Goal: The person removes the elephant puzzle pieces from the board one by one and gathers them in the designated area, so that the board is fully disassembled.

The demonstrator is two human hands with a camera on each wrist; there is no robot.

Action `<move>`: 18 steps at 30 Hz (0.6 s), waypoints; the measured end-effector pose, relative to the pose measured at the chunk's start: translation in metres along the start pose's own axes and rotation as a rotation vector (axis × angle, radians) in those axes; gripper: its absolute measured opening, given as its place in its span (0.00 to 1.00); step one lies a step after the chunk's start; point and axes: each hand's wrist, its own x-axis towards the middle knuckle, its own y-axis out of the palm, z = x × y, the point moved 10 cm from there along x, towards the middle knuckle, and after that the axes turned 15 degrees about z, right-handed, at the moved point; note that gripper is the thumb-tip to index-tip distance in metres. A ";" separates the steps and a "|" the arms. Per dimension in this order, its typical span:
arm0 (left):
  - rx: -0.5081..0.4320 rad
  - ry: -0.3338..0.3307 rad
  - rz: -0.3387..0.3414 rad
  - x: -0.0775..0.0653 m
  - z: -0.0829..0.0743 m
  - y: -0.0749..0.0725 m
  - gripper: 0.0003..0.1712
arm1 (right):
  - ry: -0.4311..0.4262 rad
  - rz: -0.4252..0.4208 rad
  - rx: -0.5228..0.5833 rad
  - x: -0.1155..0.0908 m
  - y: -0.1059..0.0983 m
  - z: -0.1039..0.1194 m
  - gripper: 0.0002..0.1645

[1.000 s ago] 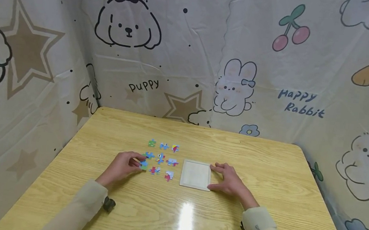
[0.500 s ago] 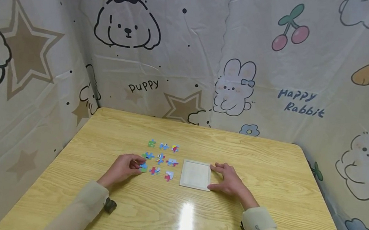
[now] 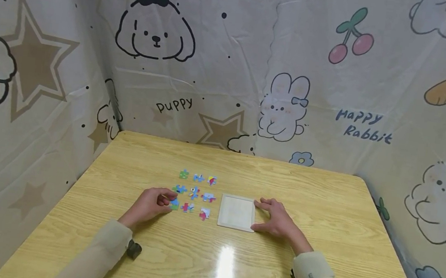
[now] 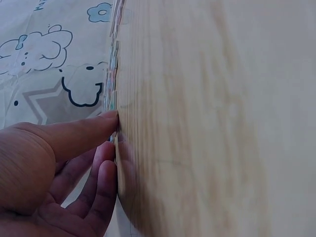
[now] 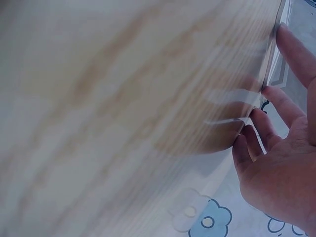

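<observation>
In the head view, my left hand (image 3: 151, 205) is at the lower left of a group of jigsaw pieces. Its thumb and fingers pinch the edges of a blue and green jigsaw piece (image 3: 174, 204) lying on the table. The left wrist view shows the thumb (image 4: 86, 132) at the table surface, with the other fingers curled below it. Beside the pieces lies a square pale wooden puzzle tray (image 3: 236, 212) with a raised rim. My right hand (image 3: 277, 219) rests with thumb and fingers spread, fingertips touching the tray's right edge.
More colourful jigsaw pieces (image 3: 194, 193) lie flat in rough rows left of the tray. The wooden table (image 3: 303, 188) has a bright reflection near the front. A printed curtain (image 3: 230, 67) hangs behind and at both sides.
The blue and green piece has shifted slightly toward me with my left hand, away from the piece above it. My right hand and the tray stay where they were.
</observation>
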 end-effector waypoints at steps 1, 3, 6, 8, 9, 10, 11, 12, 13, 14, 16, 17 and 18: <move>-0.001 0.003 0.002 0.000 0.000 0.000 0.21 | 0.000 0.000 0.004 0.000 0.000 0.000 0.49; -0.005 0.002 0.001 0.000 0.001 0.000 0.21 | 0.000 0.000 0.009 0.000 0.000 0.000 0.49; -0.011 -0.005 -0.002 -0.001 0.003 0.001 0.22 | -0.002 -0.002 0.016 0.000 -0.001 0.001 0.48; -0.014 -0.012 -0.003 -0.001 0.004 0.001 0.22 | -0.003 -0.003 0.015 0.001 -0.001 0.001 0.48; -0.015 -0.016 -0.003 -0.001 0.005 0.001 0.22 | -0.005 -0.003 0.013 0.001 -0.001 0.002 0.48; -0.016 -0.019 -0.003 -0.001 0.005 0.000 0.23 | -0.004 -0.002 0.013 0.001 0.000 0.002 0.48; -0.018 -0.019 -0.001 -0.001 0.005 0.000 0.23 | -0.004 0.001 0.011 0.001 0.000 0.002 0.48; -0.019 -0.016 -0.001 -0.001 0.005 0.000 0.23 | -0.001 0.004 0.011 0.001 0.000 0.001 0.48; -0.026 -0.020 -0.004 0.000 0.005 -0.001 0.23 | -0.001 0.008 0.008 0.000 0.000 0.002 0.48; -0.029 -0.022 -0.009 0.000 0.005 -0.002 0.23 | 0.002 0.015 0.009 0.000 -0.001 0.002 0.48; -0.028 -0.024 -0.021 0.001 0.005 -0.005 0.23 | 0.005 0.030 0.007 0.000 -0.002 0.002 0.49; -0.022 -0.025 -0.025 0.001 0.004 -0.007 0.23 | 0.004 0.036 0.010 -0.001 -0.004 0.002 0.49; -0.008 -0.026 -0.031 0.001 0.005 -0.010 0.24 | 0.003 0.037 0.016 -0.001 -0.006 0.002 0.49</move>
